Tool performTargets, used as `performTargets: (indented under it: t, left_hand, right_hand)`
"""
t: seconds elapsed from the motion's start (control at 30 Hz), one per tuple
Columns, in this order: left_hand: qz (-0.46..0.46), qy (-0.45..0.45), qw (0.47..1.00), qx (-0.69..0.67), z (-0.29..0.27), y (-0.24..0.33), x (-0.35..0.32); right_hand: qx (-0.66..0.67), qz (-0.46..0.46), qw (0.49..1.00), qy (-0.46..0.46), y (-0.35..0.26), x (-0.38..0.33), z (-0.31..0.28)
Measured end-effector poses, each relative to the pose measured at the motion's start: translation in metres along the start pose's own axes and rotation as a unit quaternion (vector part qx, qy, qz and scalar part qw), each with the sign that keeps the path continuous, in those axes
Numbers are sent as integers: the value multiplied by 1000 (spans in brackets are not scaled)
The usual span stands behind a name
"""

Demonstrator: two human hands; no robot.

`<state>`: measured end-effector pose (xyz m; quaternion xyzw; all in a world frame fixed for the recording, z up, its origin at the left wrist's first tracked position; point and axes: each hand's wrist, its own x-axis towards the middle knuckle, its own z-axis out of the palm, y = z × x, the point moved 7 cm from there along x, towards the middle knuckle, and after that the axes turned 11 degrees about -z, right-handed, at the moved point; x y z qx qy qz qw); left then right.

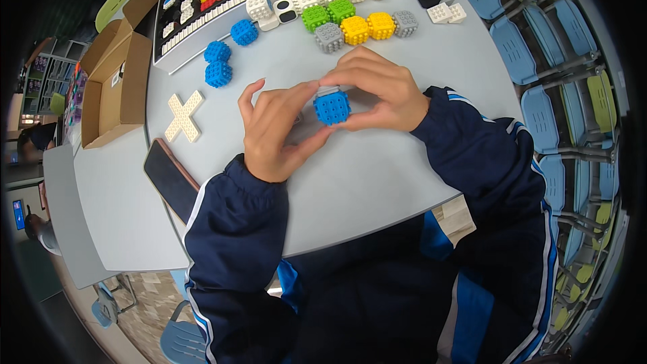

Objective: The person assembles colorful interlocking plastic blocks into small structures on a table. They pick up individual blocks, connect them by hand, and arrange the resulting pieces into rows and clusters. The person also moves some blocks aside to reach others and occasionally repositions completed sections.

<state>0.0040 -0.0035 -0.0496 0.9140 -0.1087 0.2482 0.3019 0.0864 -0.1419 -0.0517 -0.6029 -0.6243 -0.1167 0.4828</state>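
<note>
Blue studded cube (331, 108) is pinched between the person's left hand (273, 131) and right hand (381, 91), both gripping it above the grey table (377, 175). A grey piece (327, 90) sits against its top, apparently mid-joining; pressing it home looks to call for squared-up studs.

A single head-worn fisheye camera looks steeply down, from close above, onto the pale grey table (377, 182); chairs curve along the frame's right rim.

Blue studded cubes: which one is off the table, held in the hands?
The blue studded cube pinched between the left hand and right hand; the other three blue cubes sit loose on the grey table near the tray.
</note>
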Motion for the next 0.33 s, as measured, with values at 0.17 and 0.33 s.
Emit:
performTargets:
  t: [0.17, 0.33]
  left_hand:
    - [29, 24, 999, -4, 0, -2, -1]
    - [39, 13, 999, 10, 2, -3, -5]
  right_hand:
    - [14, 0, 1000, -10, 2, -2, 3]
    - [21, 5, 1000, -17, 3, -5, 7]
